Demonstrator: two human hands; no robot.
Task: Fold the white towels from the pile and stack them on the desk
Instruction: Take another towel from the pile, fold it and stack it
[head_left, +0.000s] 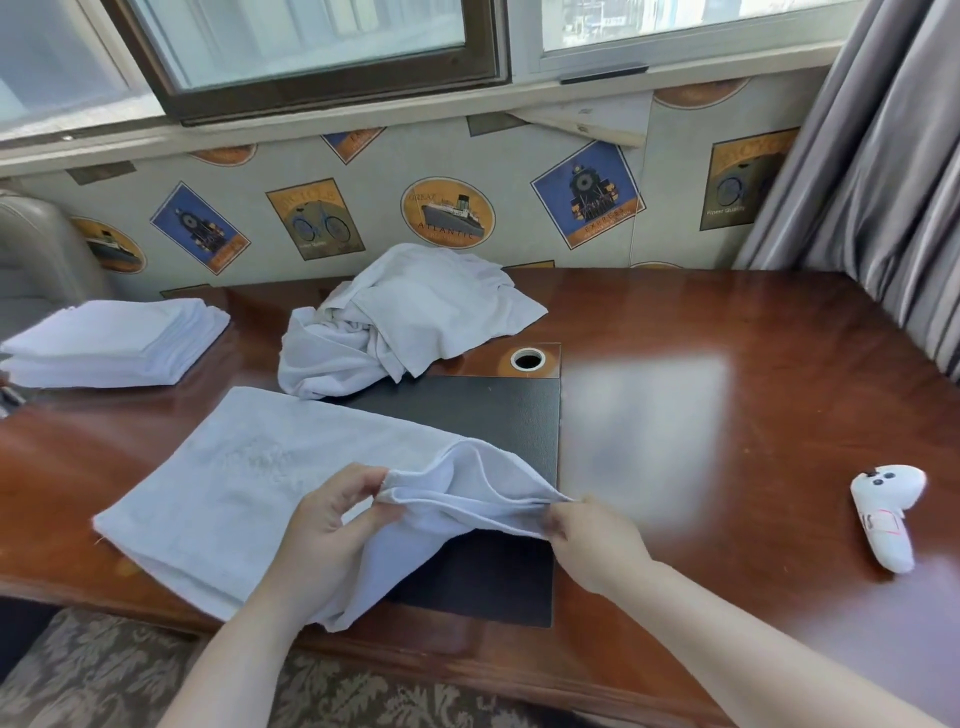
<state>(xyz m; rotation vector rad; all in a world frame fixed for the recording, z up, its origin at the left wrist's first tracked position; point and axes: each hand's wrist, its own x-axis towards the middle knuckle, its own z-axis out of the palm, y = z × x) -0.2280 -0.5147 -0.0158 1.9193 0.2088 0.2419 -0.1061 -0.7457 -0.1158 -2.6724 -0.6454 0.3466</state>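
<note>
A white towel (244, 483) lies spread on the desk (727, 395) in front of me, its right end lifted. My left hand (332, 514) pinches one raised corner of that end, and my right hand (592, 535) pinches the other corner. Between them the lifted edge sags in folds above the black desk pad (498, 410). Behind it, a crumpled pile of white towels (405, 317) sits at the middle back of the desk. A neat stack of folded white towels (114, 343) rests at the far left.
A white handheld controller (885, 512) lies on the desk at the right. A round cable hole (528, 359) sits just behind the pad. A wall with picture wallpaper and windows runs behind the desk; a grey curtain (883, 156) hangs at the right.
</note>
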